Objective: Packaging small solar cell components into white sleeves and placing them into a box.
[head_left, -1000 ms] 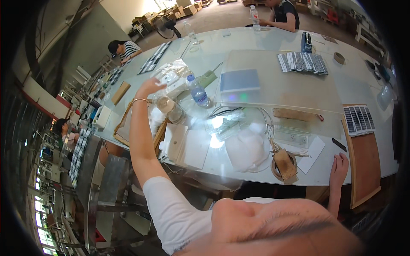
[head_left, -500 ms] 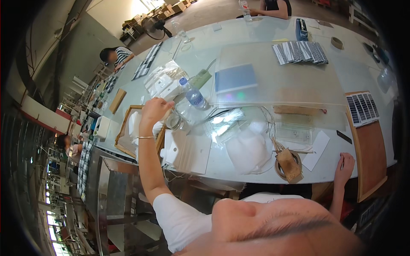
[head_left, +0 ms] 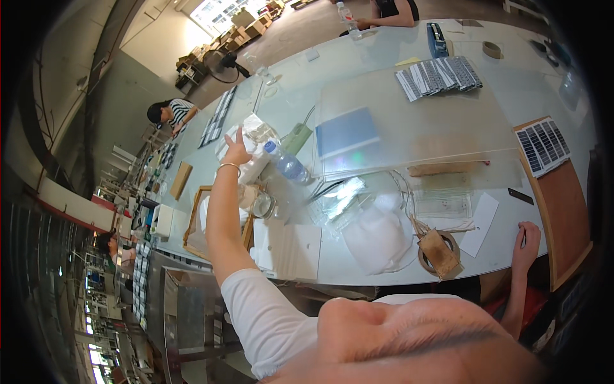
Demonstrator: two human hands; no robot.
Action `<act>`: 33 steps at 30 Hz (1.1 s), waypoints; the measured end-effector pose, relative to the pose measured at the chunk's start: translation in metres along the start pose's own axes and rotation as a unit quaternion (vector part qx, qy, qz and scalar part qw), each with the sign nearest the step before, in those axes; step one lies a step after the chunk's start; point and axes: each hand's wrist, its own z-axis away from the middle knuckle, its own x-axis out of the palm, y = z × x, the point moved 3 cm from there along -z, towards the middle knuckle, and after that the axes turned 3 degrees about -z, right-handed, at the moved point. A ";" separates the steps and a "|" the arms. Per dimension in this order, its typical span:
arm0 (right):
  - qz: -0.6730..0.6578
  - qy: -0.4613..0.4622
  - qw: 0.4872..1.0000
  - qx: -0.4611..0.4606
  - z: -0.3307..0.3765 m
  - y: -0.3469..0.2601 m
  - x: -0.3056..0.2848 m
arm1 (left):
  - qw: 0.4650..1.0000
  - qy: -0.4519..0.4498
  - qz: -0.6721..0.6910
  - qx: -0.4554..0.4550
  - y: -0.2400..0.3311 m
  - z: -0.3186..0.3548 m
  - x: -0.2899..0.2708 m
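Left hand (head_left: 236, 152) over clear packets (head_left: 256, 131) — right hand (head_left: 526, 238) on table edge (head_left: 409, 281).

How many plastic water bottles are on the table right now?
2. One plastic bottle with a blue cap lies near the left hand; a second bottle stands at the far edge by another person's arm. Others may be hidden among the clutter.

1. The left hand (head_left: 235, 152) is stretched out far over the glass table (head_left: 396, 121), with fingers spread, at a pile of clear plastic bags (head_left: 251, 137).
2. A plastic water bottle (head_left: 286, 163) lies just beside this pile.
3. The right hand (head_left: 527, 238) rests on the near table edge, close to a white paper sheet (head_left: 481, 217).
4. A blue sheet (head_left: 346, 132) lies further back.
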 end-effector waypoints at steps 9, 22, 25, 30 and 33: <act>0.052 0.004 0.998 0.018 0.005 -0.001 -0.013 | 0.906 -0.393 0.114 0.107 0.119 0.009 -0.010; 0.017 0.014 0.999 0.028 0.003 0.003 0.000 | 0.942 0.058 -0.206 0.258 0.103 -0.008 -0.018; 0.009 0.019 0.999 0.036 0.003 0.005 0.001 | 0.908 0.043 -0.300 0.289 0.101 -0.015 -0.015; -0.012 0.027 0.999 0.046 0.001 0.006 0.002 | 0.901 -0.047 -0.289 0.321 0.079 -0.051 0.033; 0.039 0.042 0.996 0.062 0.007 0.000 -0.013 | 0.887 -0.131 -0.303 0.324 0.132 -0.070 0.079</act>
